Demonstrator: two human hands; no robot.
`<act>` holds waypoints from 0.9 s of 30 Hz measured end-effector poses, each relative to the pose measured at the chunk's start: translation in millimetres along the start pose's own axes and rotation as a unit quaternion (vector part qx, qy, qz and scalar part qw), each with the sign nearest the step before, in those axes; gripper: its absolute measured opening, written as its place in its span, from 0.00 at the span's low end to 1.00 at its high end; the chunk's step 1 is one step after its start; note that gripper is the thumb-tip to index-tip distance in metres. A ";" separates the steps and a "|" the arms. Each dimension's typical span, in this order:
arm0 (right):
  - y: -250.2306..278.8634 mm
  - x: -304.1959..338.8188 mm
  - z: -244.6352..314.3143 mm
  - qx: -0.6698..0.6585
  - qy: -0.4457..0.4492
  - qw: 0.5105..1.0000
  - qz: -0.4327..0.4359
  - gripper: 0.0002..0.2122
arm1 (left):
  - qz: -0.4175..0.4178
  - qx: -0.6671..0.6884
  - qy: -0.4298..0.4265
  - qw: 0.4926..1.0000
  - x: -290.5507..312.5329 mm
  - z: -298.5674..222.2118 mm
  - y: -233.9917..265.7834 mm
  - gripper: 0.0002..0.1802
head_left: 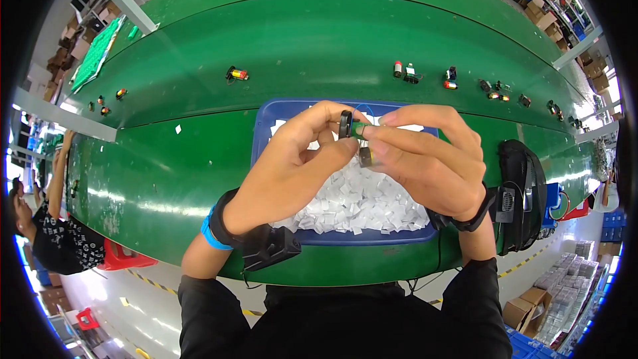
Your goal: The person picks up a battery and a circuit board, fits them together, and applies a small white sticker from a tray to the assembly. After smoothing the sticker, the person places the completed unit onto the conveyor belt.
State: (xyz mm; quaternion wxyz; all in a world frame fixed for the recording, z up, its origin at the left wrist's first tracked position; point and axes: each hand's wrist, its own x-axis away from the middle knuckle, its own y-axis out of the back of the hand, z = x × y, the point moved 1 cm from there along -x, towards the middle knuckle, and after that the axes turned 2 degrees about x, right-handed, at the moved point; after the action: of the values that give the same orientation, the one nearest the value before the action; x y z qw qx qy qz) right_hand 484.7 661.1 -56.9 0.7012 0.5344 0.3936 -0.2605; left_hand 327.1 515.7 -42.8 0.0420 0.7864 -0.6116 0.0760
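Note:
Both of my hands are raised over a blue tray (345,237) heaped with small white square pieces (355,196). My left hand (286,166) pinches a small black round part (345,123) between thumb and fingers, seen nearly edge-on. Beside it, my right hand (435,156) grips a small green piece (359,130) that looks like a circuit board, with thin wires. A short dark cylindrical part (365,156) hangs just below, close to the right fingertips. Fingers hide how these parts join.
Small wired assemblies with red and yellow cylinders (237,74) lie along the green bench (166,179), several more at the right (450,78). A black bag (518,193) lies right of the tray. Another person (56,226) sits at the far left. A metal post (66,114) stands left.

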 end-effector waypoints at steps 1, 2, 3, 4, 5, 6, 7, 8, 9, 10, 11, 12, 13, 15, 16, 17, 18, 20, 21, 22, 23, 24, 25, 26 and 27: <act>0.2 -1.4 1.3 0.008 0.003 1.000 0.002 0.19 | -0.001 0.001 0.001 1.000 0.0 2.3 0.5 0.16; 0.0 -2.4 2.5 0.015 0.006 1.000 0.004 0.18 | -0.004 -0.010 -0.032 0.999 -0.3 6.1 0.9 0.18; -0.6 -3.0 4.1 0.014 0.007 1.000 0.005 0.18 | -0.008 -0.021 -0.066 0.998 -0.8 8.1 0.6 0.19; -1.0 -3.5 5.8 0.016 0.001 1.000 0.000 0.18 | -0.011 -0.032 -0.099 0.995 -0.6 9.5 0.8 0.20; -1.5 -4.2 7.4 0.019 -0.005 1.000 -0.004 0.17 | -0.012 -0.032 -0.099 0.995 0.2 9.4 0.8 0.20; -1.6 -4.4 7.8 0.022 -0.010 1.000 -0.008 0.16 | -0.020 -0.029 -0.097 0.995 0.1 6.0 -0.7 0.20; -2.3 -4.3 7.5 0.022 -0.010 1.000 -0.007 0.16 | -0.028 -0.026 -0.095 0.995 0.2 2.4 -1.9 0.19; -3.4 -3.9 6.9 0.026 -0.016 0.999 -0.009 0.15 | -0.036 -0.023 -0.093 0.995 0.3 0.8 -2.1 0.19; -4.3 -3.5 6.1 0.030 -0.023 0.999 -0.011 0.14 | -0.037 -0.022 -0.093 0.995 0.7 1.0 -1.8 0.19; -4.8 -3.5 5.5 0.034 -0.029 0.999 -0.014 0.13 | -0.030 -0.041 -0.093 0.994 1.4 1.5 -1.7 0.20; -5.1 -3.7 5.3 0.033 -0.028 0.999 -0.013 0.13 | -0.023 -0.059 -0.092 0.994 2.5 2.2 -1.4 0.21; -5.3 -3.7 4.9 0.031 -0.031 0.999 -0.011 0.13 | -0.015 -0.078 -0.090 0.993 3.2 2.1 -1.2 0.22; -5.3 -3.6 4.5 0.028 -0.033 0.999 -0.008 0.13 | -0.016 -0.078 -0.090 0.993 3.8 1.0 -0.5 0.22; -4.2 -3.9 3.7 0.026 -0.036 0.999 -0.006 0.12 | 0.007 -0.019 -0.060 0.998 4.4 -3.5 1.0 0.21; -2.1 -4.0 3.1 0.022 -0.038 0.999 -0.001 0.12 | 0.020 0.011 -0.044 0.999 3.8 -4.3 1.1 0.21; -0.1 -4.1 2.6 0.019 -0.041 0.999 0.004 0.12 | 0.021 0.012 -0.044 0.999 3.4 -4.4 1.4 0.21; 1.1 -3.4 1.9 0.015 -0.044 0.999 0.009 0.12 | 0.027 -0.006 -0.053 0.998 3.0 -4.5 1.7 0.21; -0.5 -0.5 -0.2 0.016 -0.037 0.999 0.003 0.12 | 0.041 -0.041 -0.072 0.996 1.6 -4.0 1.0 0.20; -1.8 -0.9 -1.2 0.015 -0.028 0.999 -0.005 0.12 | 0.042 -0.042 -0.073 0.996 0.7 -2.2 0.1 0.20; -2.2 -1.5 -1.4 0.014 -0.018 1.000 -0.012 0.13 | 0.037 -0.013 -0.088 0.995 -0.6 3.2 -1.4 0.20; -1.1 -2.9 -0.2 0.016 -0.018 1.000 -0.014 0.13 | 0.032 0.015 -0.103 0.994 -2.2 7.9 -3.5 0.20; 1.3 -5.2 2.2 0.033 -0.020 0.999 -0.021 0.14 | 0.027 0.044 -0.118 0.992 -3.1 10.8 -5.1 0.20; 4.0 -7.2 4.9 0.051 -0.023 0.998 -0.028 0.15 | 0.029 0.043 -0.118 0.992 -3.7 11.9 -6.4 0.20; 5.7 -7.6 6.5 0.070 -0.025 0.997 -0.035 0.16 | 0.010 0.069 -0.138 0.988 -5.1 12.1 -7.4 0.19; 8.1 -6.1 7.1 0.072 -0.025 0.996 -0.036 0.16 | -0.008 0.094 -0.158 0.983 -6.3 12.1 -8.1 0.19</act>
State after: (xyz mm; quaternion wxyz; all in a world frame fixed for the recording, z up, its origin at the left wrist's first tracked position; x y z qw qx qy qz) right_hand 489.7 656.4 -46.6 0.6606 0.5621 0.3755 -0.3266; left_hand 334.2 521.8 -55.6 -0.1290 0.7938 -0.5943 0.0077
